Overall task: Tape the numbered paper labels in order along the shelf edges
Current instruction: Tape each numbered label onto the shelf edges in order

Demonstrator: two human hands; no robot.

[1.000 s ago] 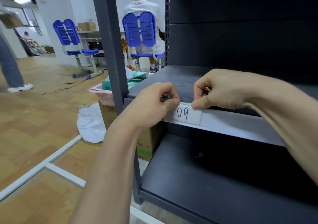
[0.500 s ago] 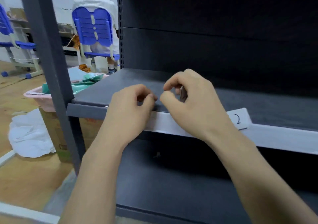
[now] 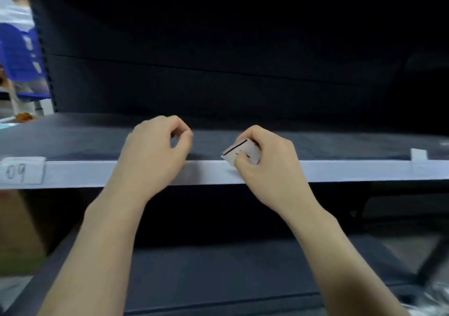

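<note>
A dark metal shelf has a pale grey front edge strip (image 3: 352, 171) running across the view. A white paper label marked 09 (image 3: 23, 170) is stuck on the strip at the far left. My right hand (image 3: 269, 162) is shut on a small white paper label (image 3: 239, 150) with black pen strokes, tilted just above the strip at mid-width. My left hand (image 3: 158, 150) hovers over the strip to the left of it, thumb and forefinger pinched together with nothing visible between them. Another white tab (image 3: 418, 155) folds over the strip at the far right.
The lower shelf board (image 3: 218, 267) lies under my forearms. A person seated on a blue chair (image 3: 17, 55) shows past the shelf's left upright. A cardboard box (image 3: 19, 230) stands at the lower left. The view is blurred by motion.
My view and both hands have shifted right along the shelf edge, leaving the 09 label at the far left. My right hand now shows a paper label held over the strip.
</note>
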